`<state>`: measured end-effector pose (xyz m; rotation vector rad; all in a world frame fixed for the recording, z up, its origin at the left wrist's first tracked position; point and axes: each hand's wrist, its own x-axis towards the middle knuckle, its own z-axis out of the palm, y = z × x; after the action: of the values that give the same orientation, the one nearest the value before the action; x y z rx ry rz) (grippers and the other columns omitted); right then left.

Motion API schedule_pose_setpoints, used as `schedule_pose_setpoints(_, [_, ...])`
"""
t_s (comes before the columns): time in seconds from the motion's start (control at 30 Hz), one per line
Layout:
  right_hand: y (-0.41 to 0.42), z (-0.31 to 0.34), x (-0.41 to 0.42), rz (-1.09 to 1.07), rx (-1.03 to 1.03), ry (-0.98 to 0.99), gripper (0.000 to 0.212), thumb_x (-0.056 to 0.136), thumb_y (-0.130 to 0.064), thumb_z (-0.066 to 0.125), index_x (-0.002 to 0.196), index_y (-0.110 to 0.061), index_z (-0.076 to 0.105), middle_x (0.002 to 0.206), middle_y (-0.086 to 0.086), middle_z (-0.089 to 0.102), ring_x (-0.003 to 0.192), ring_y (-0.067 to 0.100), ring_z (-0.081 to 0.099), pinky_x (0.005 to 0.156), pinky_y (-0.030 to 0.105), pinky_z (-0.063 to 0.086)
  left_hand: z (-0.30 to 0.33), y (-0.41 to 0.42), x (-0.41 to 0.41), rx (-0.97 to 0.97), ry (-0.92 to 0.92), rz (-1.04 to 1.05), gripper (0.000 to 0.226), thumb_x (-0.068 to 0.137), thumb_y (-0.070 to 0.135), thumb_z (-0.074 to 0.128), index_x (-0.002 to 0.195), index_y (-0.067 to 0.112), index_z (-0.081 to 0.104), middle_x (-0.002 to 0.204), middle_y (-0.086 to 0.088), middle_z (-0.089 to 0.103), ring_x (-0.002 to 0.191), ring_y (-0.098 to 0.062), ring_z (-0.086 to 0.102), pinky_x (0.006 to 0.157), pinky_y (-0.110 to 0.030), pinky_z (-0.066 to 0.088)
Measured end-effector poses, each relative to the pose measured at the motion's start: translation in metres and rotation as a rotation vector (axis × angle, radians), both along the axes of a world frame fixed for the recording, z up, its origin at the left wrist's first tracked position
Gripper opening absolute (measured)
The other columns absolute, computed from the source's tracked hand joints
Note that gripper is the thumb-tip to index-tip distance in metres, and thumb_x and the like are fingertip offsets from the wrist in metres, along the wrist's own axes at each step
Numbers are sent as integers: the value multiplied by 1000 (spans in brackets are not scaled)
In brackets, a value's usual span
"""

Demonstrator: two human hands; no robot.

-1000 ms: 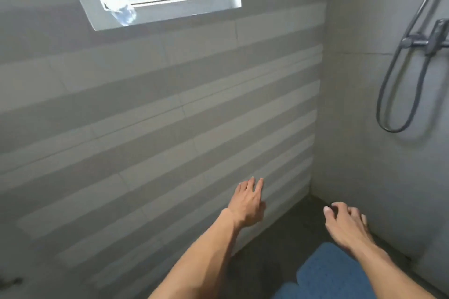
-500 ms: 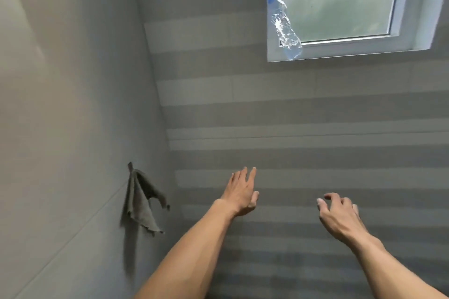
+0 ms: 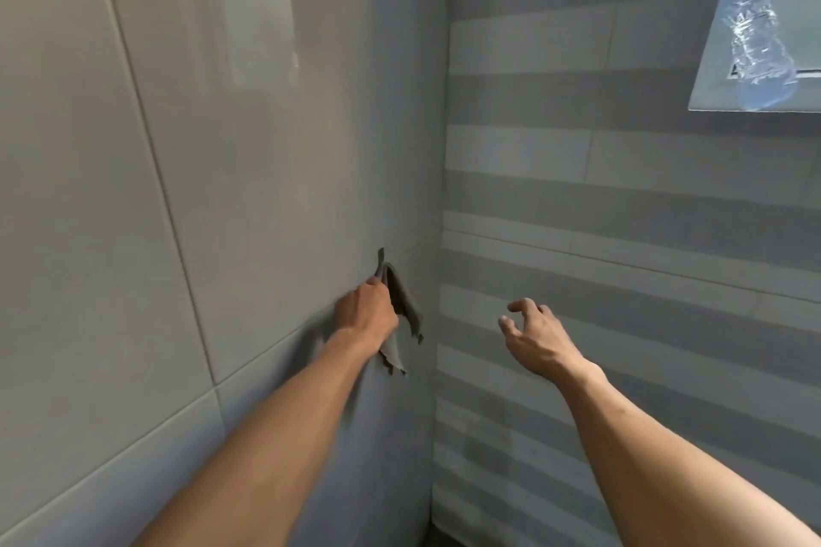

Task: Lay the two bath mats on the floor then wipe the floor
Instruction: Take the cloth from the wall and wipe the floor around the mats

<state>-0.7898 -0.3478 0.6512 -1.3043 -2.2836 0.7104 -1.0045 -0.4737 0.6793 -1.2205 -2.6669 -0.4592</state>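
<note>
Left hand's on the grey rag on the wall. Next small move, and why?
Probably lift the rag up and away from the wall. The left hand already grips it where it hangs near the corner, its top still caught at the wall; the right hand hovers free, holding nothing. Wiping the floor needs the rag.

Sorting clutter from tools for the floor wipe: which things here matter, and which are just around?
Job:
grey cloth hanging on the wall
left hand, gripping the cloth
right hand, free

Just around:
plastic bottle on the window sill

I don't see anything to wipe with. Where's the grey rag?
In the head view, the ragged grey cloth hangs on the plain left wall near the corner, gripped by the left hand.
</note>
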Motion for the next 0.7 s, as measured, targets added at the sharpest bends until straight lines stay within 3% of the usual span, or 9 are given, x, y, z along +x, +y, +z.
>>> schedule_pose_setpoints(0.3, [20, 14, -129, 253, 87, -65, 38, 98, -30, 58, 136, -23, 57, 139, 4, 60, 122, 26, 58, 102, 36, 46, 0, 24, -34, -46, 72, -11, 27, 95, 23, 52, 114, 8, 62, 118, -15, 64, 108, -34, 62, 85, -39, 50])
schedule_pose_setpoints(0.43, [26, 11, -177, 298, 40, -74, 49, 96, -22, 61, 143, -23, 50, 145, 4, 56, 126, 27, 58, 106, 39, 47, -4, 41, -43, -125, 127, -29, 24, 94, 14, 55, 117, 10, 62, 121, -12, 64, 111, -30, 62, 87, -39, 50])
schedule_pose_setpoints(0.5, [27, 6, -195, 338, -4, -73, 55, 93, -24, 64, 145, -25, 48, 143, 4, 58, 122, 28, 60, 98, 38, 49, 1, 46, -47, -171, 144, -48, 26, 95, 11, 53, 120, 11, 61, 122, -11, 63, 112, -29, 61, 87, -38, 50])
schedule_pose_setpoints(0.57, [30, -1, -206, 334, -38, -68, 50, 90, -24, 68, 138, -21, 53, 131, 8, 65, 115, 30, 63, 87, 34, 49, 13, 49, -51, -210, 145, -68, 29, 94, 10, 52, 123, 11, 60, 125, -11, 62, 115, -29, 60, 88, -38, 50])
schedule_pose_setpoints(0.7, [46, 3, -207, 287, 8, -55, 18, 89, -25, 63, 106, -22, 67, 109, 12, 72, 100, 30, 66, 77, 32, 50, 54, 50, -56, -260, 111, -110, 35, 89, 15, 60, 124, 11, 61, 128, -10, 61, 118, -29, 58, 90, -35, 48])
